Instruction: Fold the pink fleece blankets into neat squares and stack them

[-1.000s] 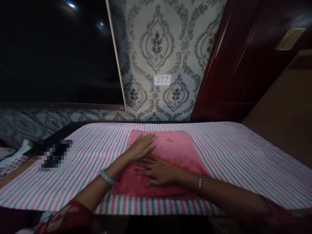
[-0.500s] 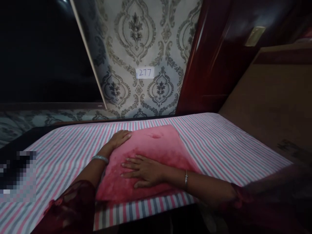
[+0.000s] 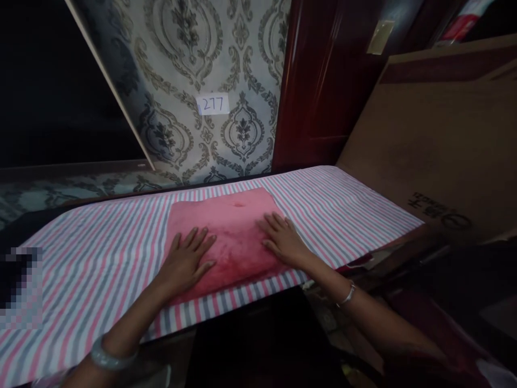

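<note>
A pixelated blur point(image 3: 20, 285) hides the striped cloth's point(image 3: 100, 253) left end.

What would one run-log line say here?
left hand: flat on pink cloth | right hand: flat on it | striped sheet beneath

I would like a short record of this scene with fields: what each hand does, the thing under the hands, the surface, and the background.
left hand: the left hand lies flat, fingers spread, on the near left part of the pink cloth
right hand: the right hand lies flat on the right edge of the same cloth
cloth: folded, roughly square, lying flat
surface: striped sheet in pink, grey and white
wrists: a bangle on each
background: patterned wallpaper with a paper label reading 277; a dark red door; a cardboard box at the right
</note>
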Available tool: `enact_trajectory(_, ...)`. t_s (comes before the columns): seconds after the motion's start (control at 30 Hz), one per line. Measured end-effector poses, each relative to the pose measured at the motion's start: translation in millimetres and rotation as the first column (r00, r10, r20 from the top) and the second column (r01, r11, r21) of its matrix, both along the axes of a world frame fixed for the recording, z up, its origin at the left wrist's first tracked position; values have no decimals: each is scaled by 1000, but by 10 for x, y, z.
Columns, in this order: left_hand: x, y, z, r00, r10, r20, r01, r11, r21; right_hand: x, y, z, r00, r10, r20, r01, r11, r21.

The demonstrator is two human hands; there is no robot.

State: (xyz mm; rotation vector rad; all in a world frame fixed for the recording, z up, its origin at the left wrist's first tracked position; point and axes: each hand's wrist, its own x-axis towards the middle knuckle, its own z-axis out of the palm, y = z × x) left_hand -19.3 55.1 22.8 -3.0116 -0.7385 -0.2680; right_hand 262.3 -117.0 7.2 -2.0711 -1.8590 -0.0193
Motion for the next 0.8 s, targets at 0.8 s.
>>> enact_trajectory(0.8, -642, -377, 95, 615, 763, 198, -477, 561, -677, 204, -430, -489, 769, -269, -580, 486, 836, 256)
